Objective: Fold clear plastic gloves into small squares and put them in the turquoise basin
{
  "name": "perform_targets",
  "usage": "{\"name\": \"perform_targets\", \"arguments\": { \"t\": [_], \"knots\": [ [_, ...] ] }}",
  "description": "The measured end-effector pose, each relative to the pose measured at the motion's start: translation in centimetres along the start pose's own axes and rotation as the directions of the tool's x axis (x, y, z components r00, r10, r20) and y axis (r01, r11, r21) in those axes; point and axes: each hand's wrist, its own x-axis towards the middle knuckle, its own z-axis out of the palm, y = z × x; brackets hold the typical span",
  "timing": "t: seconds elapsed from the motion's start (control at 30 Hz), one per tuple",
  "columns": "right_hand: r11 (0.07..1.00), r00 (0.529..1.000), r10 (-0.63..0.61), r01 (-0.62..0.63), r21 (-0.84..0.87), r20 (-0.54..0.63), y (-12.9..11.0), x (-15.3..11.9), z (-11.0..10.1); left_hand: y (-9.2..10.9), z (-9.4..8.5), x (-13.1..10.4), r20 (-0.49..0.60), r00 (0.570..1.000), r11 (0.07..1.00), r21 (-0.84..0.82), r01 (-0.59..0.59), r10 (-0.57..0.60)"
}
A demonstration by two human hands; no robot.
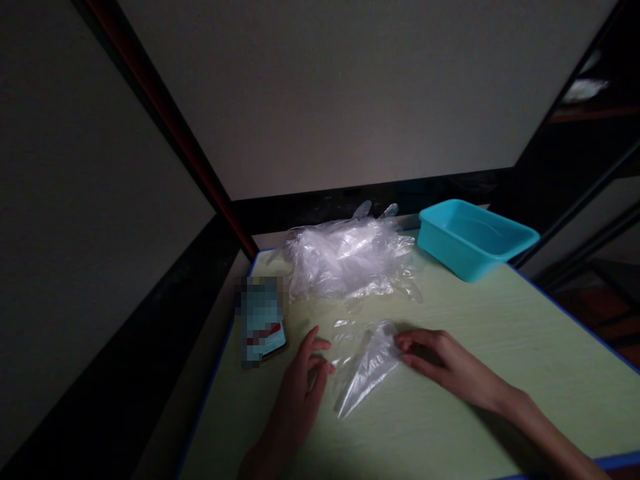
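Observation:
A thin, clear plastic sheet, seemingly a disposable glove (373,363), lies on the table in front of me with one part folded over into a slanting point. My right hand (433,357) pinches its right edge between thumb and fingers. At the left edge is my left hand (311,373), fingers apart and curved; whether the fingertips touch the plastic I cannot tell. Behind both hands sits a loose heap of clear disposable plastic gloves (345,257), some with finger shapes sticking out at the top and right.
A turquoise plastic basin (463,250) stands at the table's back right corner. On the left edge lies a phone (263,320), partly blurred out. The pale green table (475,320) has a blue rim and meets a wall (350,100) at the back.

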Motion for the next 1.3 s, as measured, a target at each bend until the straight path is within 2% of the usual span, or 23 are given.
{"name": "perform_targets", "arguments": {
  "t": [0.13, 0.27, 0.53, 0.93, 1.3],
  "knots": [
    [0.999, 0.999, 0.024, -0.022, 0.042, -0.047, 0.2, 1.3, 1.3, -0.2, 0.1, 0.2, -0.008, 1.000, 1.000, -0.005, -0.020, 0.020],
    [0.996, 0.998, 0.016, -0.011, 0.087, -0.054, 0.2, 2.1, 2.0, -0.1, 0.0, 0.1, -0.010, 1.000, 1.000, 0.007, 0.017, -0.017],
    [0.995, 0.983, 0.082, -0.073, 0.062, -0.162, 0.6, 1.1, 2.3, -0.1, 0.0, -0.2, -0.011, 1.000, 1.000, 0.008, 0.011, -0.011],
    [0.995, 0.945, 0.103, -0.097, 0.038, -0.309, 0.9, 0.7, 3.2, 0.3, 0.0, 0.1, -0.004, 1.000, 0.999, -0.029, 0.019, -0.019],
    [0.990, 0.909, 0.137, -0.117, 0.074, -0.393, 1.5, 0.7, 3.9, 0.0, 0.1, 0.3, -0.012, 1.000, 0.999, -0.028, 0.017, -0.017]
  ]
}}
